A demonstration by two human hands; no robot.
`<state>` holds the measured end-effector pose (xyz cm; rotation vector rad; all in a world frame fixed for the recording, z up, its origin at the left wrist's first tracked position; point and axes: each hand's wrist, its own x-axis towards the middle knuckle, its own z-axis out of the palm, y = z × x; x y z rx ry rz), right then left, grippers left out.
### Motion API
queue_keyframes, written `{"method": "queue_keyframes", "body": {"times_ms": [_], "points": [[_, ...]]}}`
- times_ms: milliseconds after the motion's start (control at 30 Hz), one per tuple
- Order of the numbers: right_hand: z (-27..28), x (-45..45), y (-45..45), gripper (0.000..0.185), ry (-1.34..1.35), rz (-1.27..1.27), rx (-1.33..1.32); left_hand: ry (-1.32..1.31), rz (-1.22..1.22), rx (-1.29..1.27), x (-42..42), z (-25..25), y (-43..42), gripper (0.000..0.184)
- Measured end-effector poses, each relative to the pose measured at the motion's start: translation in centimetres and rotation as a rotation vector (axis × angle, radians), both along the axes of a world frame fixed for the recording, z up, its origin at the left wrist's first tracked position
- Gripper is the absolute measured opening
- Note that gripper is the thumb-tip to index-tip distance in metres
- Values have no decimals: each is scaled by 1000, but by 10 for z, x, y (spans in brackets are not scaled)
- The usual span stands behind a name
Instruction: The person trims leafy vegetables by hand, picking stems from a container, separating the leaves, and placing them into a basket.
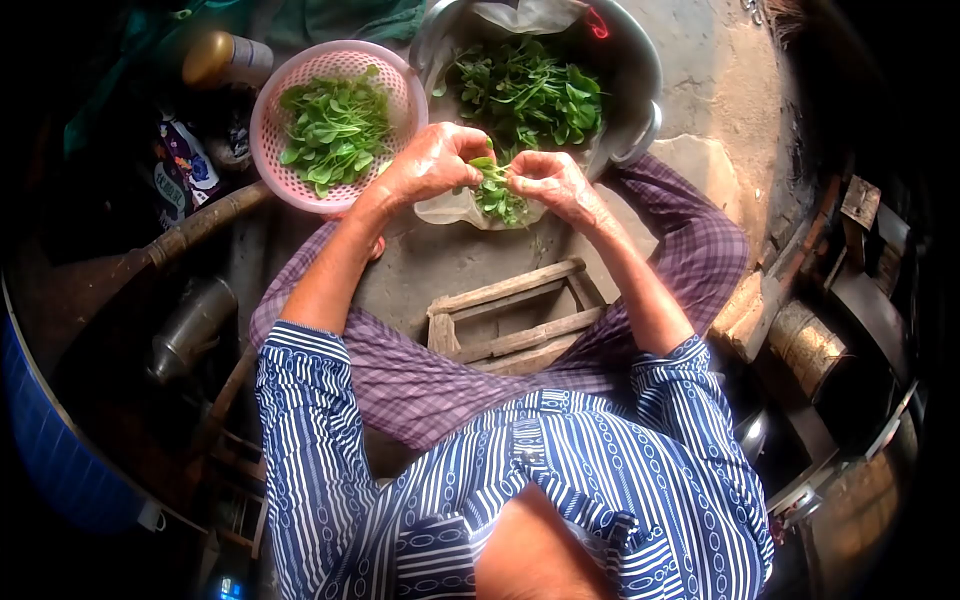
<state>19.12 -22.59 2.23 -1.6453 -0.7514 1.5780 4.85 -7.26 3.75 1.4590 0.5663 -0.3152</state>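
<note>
My left hand (437,162) has its thumb and fingers pinched on a small green leafy sprig (488,172). Close beside it, my right hand (552,184) pinches the pale stem end of the same sprig. Just under my hands is a small bunch of greens (502,206); whether it hangs from my fingers or lies on the pale plastic sheet (447,210) I cannot tell. Beyond my left hand stands a pink perforated basket (262,135) holding leafy greens (335,130). A large metal pot (648,75), lined with plastic, contains darker greens (530,92).
A wooden frame-like stool (510,290) sits between my legs. At left are a jar with a gold lid (228,60), a printed packet (182,170), a wooden pole (205,225) and a metal cylinder (193,325). Firewood (805,345) is stacked at right.
</note>
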Motion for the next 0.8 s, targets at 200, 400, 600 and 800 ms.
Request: {"method": "queue_keyframes", "body": {"times_ms": [200,400,600,800], "points": [[-15,-23,-3,11,408,-471,-127,7,24,103,1,0,-3,25],[-27,-40,-3,11,-143,-224,-92,11,-83,426,-1,-1,-3,19],[-77,-32,-27,18,-672,219,49,38,-147,693,-10,-9,8,23],[-141,-1,-31,34,-726,32,-262,19,-1,733,-5,-8,13,21]]}}
